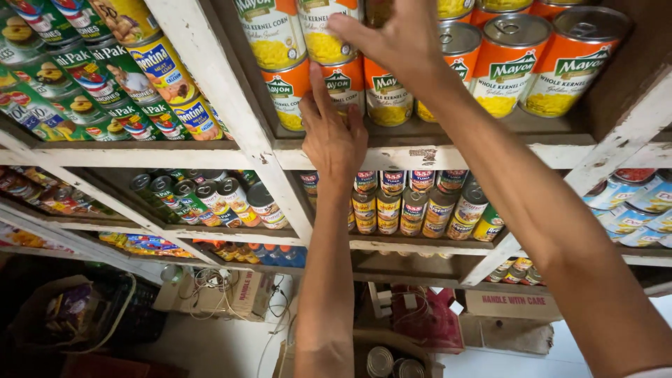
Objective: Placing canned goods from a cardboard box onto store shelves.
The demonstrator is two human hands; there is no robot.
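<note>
both arms raised to a white wooden shelf (434,155) stacked with corn cans. left hand (332,133) flat, fingers together and pointing up, pressed against the front of an orange can (343,82) in the lower row; thumb stretched up beside the neighbouring orange can (288,89) on its left. right hand (399,35) higher, fingers curled over the front of a white-labelled can (323,31) in the upper row, which sits on top of the orange one; thumb hidden, so full grip not clear. more orange cans (507,63) lined up to the right on the same shelf, tops showing pull tabs. upper left compartment packed with green and yellow cans (91,77) lying tilted. shelf below filled with smaller cans (413,206) in rows, and blue-labelled tins (630,203) at far right. cardboard boxes (511,315) and a tangle of white cable (210,287) down on the floor, well apart from the hands
</note>
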